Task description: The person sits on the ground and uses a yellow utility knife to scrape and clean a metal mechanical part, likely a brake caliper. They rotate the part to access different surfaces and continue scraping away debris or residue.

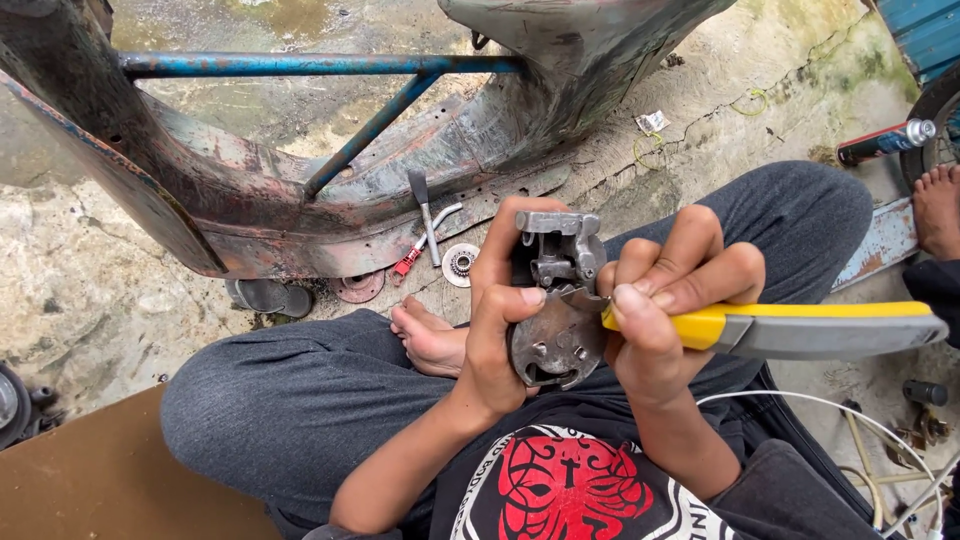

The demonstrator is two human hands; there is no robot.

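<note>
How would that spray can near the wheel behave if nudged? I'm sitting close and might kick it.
The spray can lies on its side on the concrete floor, so it would probably roll. Its smooth round body looks slippery and stiff. How full or heavy it is cannot be told.

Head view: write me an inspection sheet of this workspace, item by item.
Surface: bare, stained concrete floor; the person sits cross-legged on it.
Job's things: grey metal part held over the lap; yellow-handled tool with its tip at the part.
Clutter: hammer, small toothed wheel, red-handled tool, round discs, spray can, brown board.
Hands: left hand grips the part; right hand grips the tool's handle.
Cables: white cable at the right knee.
Surroundings: worn scooter body with blue tube frame; another person's bare foot.
</note>
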